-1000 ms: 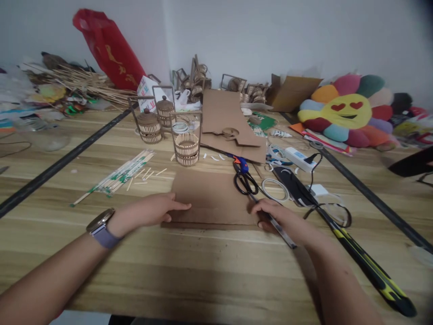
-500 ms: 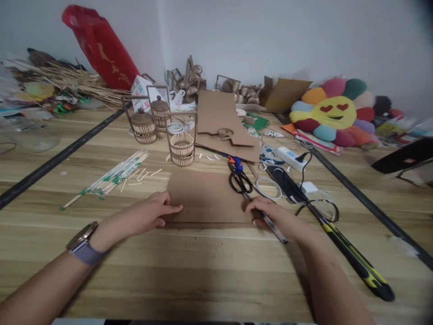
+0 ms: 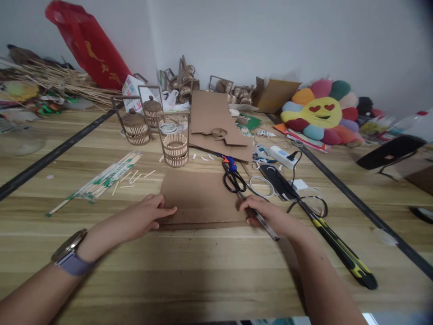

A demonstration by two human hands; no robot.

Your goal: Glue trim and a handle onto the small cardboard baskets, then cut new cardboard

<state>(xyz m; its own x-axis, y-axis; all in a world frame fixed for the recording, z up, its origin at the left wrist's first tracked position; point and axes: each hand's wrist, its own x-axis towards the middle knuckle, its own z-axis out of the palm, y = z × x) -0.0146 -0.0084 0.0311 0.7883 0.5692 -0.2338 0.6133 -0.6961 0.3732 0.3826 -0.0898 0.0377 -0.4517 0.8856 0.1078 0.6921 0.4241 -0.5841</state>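
Observation:
A brown cardboard sheet lies flat on the table in front of me, with a narrow strip along its near edge. My left hand holds the sheet's left side, its index finger stretched over the top and its thumb at the near corner. At the right edge, my right hand holds a slim pen, with the fingertips touching the cardboard. Black-handled scissors lie at the sheet's far right corner. Beside them is a blue and orange tool.
Small wooden buckets stand beyond the sheet. Bundled sticks lie left, near short loose pieces. On the right are a yellow-black cutter, a phone, a power strip and a flower cushion. Larger cardboard lies behind.
The whole view has shifted slightly, so things appear farther left. Both hands keep their places at the cardboard, and the pen stays in my right hand.

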